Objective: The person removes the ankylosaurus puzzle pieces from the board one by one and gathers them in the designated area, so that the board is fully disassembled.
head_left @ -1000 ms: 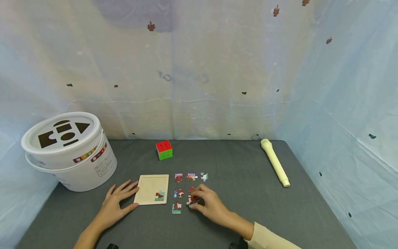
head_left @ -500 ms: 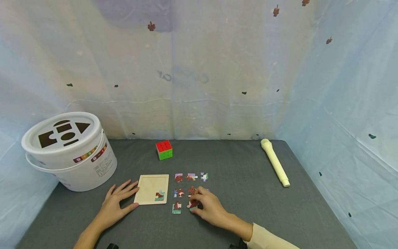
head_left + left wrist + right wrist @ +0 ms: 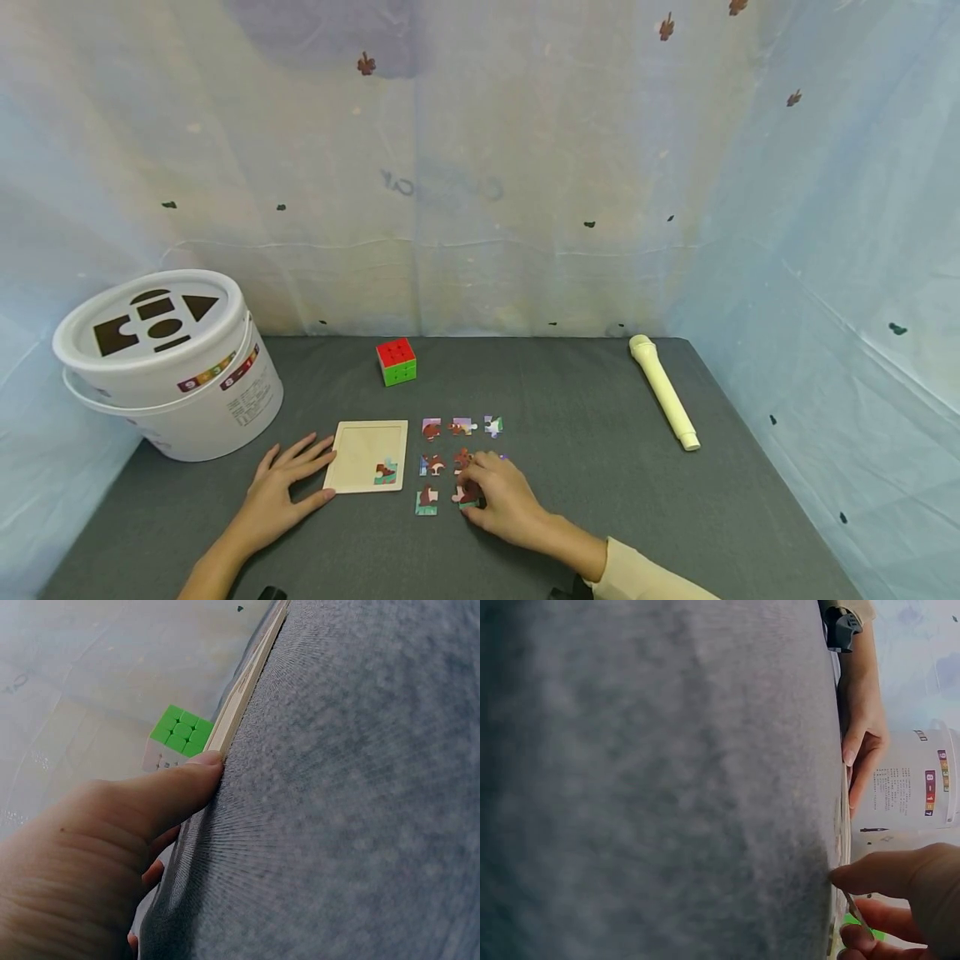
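In the head view my left hand (image 3: 273, 498) lies with fingers spread at the left edge of a square wooden puzzle tray (image 3: 363, 446). Fingertips touch the tray's left side, and the thumb (image 3: 176, 787) meets its edge in the left wrist view. One brown and green jigsaw piece (image 3: 386, 472) sits in the tray's lower right corner. My right hand (image 3: 506, 502) pinches another brown, pink and green jigsaw piece (image 3: 466, 494) between thumb and fingers. The right wrist view shows that piece thin and tilted, edge-on, close over the cloth. The hand partly hides it.
Several loose jigsaw pieces (image 3: 432, 465) lie in rows right of the tray; one is mostly hidden behind my right hand. A red and green puzzle cube (image 3: 396, 362) sits behind. White buckets (image 3: 247, 400) stand left, and a pale yellow stick (image 3: 663, 392) lies right.
My right hand and the pinched piece have shifted slightly toward the table's front, and the fingers have adjusted on the piece. My left hand and the tray have stayed put.
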Motion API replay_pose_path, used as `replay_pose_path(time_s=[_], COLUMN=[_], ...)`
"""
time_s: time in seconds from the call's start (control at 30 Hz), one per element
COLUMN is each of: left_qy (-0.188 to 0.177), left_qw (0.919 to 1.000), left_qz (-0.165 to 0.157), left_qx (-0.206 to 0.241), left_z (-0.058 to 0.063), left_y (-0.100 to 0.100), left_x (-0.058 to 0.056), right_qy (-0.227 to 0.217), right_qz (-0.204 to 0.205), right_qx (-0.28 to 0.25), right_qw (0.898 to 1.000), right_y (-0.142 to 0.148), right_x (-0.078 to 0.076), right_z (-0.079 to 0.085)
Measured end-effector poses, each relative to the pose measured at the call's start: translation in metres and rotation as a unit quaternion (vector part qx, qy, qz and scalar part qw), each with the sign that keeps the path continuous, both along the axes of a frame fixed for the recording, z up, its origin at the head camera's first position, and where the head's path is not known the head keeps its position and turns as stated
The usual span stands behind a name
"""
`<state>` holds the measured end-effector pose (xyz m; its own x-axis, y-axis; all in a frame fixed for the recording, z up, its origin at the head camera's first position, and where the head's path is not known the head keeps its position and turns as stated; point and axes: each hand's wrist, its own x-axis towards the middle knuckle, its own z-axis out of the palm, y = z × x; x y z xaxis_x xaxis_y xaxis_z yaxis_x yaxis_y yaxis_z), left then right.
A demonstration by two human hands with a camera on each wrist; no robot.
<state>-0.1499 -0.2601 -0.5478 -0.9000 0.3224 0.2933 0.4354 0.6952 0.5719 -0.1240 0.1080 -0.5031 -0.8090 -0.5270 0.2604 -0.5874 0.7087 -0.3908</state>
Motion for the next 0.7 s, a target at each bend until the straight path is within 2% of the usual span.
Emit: replay_pose_path(time_s=[0.3,0.7], left_qy=[0.000,0.015], left_qw=[1.0000,0.9998], left_qz=[-0.001,-0.004], left_qx=[0.003,0.010], left_z=[-0.0007,0.0020], left_y=[-0.0005,0.0008], left_x=[0.0004,0.0027], right_qy=[0.004,0.013], right_qz=[-0.003,-0.005], right_qx=[0.024,0.017], right_qw=[1.000,1.000], right_y=[-0.0031,-0.0064], right_x=[-0.0014,-0.0011], right_z=[0.0041,0.0025])
